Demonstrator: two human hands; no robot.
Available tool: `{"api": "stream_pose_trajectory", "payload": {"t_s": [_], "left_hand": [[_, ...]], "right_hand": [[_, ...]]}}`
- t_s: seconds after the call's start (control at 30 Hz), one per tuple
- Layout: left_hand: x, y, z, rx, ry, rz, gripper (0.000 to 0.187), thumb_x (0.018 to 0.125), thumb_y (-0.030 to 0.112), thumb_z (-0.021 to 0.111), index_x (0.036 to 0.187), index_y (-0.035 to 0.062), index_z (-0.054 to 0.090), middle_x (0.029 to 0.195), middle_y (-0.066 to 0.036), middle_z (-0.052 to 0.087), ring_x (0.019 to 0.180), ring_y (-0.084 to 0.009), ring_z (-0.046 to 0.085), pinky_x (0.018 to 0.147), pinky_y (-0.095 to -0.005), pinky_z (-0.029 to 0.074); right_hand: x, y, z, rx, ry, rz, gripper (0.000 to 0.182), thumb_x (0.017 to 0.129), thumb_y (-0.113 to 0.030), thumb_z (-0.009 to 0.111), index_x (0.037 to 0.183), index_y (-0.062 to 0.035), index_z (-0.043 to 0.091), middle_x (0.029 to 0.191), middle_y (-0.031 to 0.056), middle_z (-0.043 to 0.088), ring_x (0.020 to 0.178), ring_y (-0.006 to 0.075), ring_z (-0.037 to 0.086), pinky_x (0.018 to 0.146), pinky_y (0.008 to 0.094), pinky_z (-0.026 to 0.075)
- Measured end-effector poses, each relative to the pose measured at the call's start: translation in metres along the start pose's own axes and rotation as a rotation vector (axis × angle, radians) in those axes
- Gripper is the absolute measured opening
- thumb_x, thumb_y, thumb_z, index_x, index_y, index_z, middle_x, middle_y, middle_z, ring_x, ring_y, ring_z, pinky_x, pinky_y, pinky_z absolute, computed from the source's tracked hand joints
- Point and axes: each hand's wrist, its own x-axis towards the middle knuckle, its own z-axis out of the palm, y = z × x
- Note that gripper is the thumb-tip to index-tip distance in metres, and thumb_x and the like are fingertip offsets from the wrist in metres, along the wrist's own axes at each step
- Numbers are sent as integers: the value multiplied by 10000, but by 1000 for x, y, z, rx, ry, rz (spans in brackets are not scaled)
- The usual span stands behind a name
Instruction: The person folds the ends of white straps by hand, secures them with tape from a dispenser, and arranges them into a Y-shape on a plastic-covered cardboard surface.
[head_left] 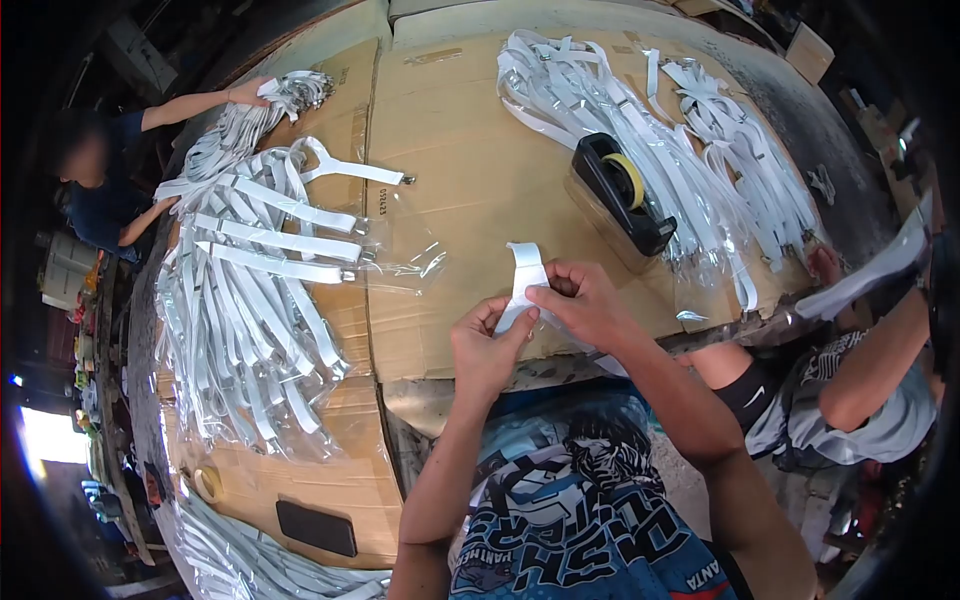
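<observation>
A white suspender strap [526, 266] is pinched between my two hands above the cardboard near the table's front edge; its upper end sticks up and curls over. My left hand [488, 342] grips the lower part, thumb pressed on it. Close beside it, my right hand [588, 303] has its thumb and bent fingers closed on the right edge of the strap. Clear plastic hangs below my right hand. A black tape dispenser [652, 234] with a yellow tape roll [626, 182] stands just beyond my right hand.
White suspenders [325, 243] with metal clips, many in clear plastic, are heaped at left; another pile [575, 90] lies back right. Cardboard [430, 130] covers the table. A phone [316, 528] and tape roll [208, 484] lie front left. Co-workers are at left [110, 200] and right [860, 400].
</observation>
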Motion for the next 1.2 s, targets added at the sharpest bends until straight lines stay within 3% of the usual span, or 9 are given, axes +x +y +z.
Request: {"api": "stream_pose_trajectory", "payload": {"t_s": [0.33, 0.53, 0.7, 0.87, 0.97, 1.03, 1.13, 1.2], "left_hand": [[8, 2, -3, -2, -27, -73, 198, 837, 3, 724, 1014, -67, 671, 883, -92, 711, 755, -102, 644, 690, -229, 509], [10, -5, -5, -79, -44, -76, 210, 834, -6, 717, 1024, -81, 667, 910, -101, 708, 777, -108, 646, 700, -227, 513], [9, -5, -6, -106, -48, -93, 232, 828, -23, 717, 1040, -99, 659, 941, -118, 709, 807, -121, 655, 719, -233, 522], [8, -3, -4, -103, -53, -49, 178, 833, -4, 703, 995, -68, 670, 846, -94, 706, 732, -119, 642, 688, -243, 503], [7, -4, -4, -73, -42, -38, 174, 835, 8, 706, 986, -70, 669, 837, -91, 703, 722, -117, 635, 683, -244, 495], [7, -6, -4, -75, -47, -37, 168, 836, 14, 706, 977, -70, 670, 837, -93, 703, 721, -118, 635, 684, -247, 496], [5, -6, -3, -86, -51, -43, 162, 832, -3, 706, 974, -75, 674, 856, -100, 703, 737, -117, 637, 691, -245, 500], [6, -7, -5, -83, -60, -67, 181, 826, -35, 710, 996, -87, 678, 913, -104, 706, 779, -110, 642, 702, -236, 512]], "right_hand": [[0, -2, 1, -1, -10, 36, 207, 878, -177, 697, 951, 16, 689, 734, -14, 631, 637, 36, 522, 559, 227, 395], [-7, -17, -6, 39, -89, 20, 277, 880, -235, 712, 986, 20, 696, 766, 6, 653, 682, 55, 551, 639, 239, 452], [-15, -28, -62, -418, 330, -265, 239, 885, -203, 713, 1022, -7, 704, 852, 54, 682, 729, 105, 585, 681, 265, 480], [-6, -38, -141, -954, 669, -291, 176, 871, -149, 687, 966, -6, 724, 836, 157, 684, 730, 246, 647, 698, 335, 498], [11, -24, -179, -894, 514, -46, 228, 869, -192, 675, 971, 5, 727, 834, 183, 699, 764, 283, 666, 721, 364, 501], [22, -14, -184, -855, 505, 1, 290, 860, -244, 677, 968, 19, 729, 837, 207, 703, 794, 289, 675, 730, 367, 498], [32, -22, -184, -796, 364, 149, 310, 863, -271, 685, 950, 21, 738, 833, 195, 711, 787, 266, 669, 737, 361, 495], [39, -21, -184, -705, 316, 194, 289, 866, -264, 698, 913, 17, 741, 802, 126, 698, 750, 203, 617, 697, 345, 467]]}}
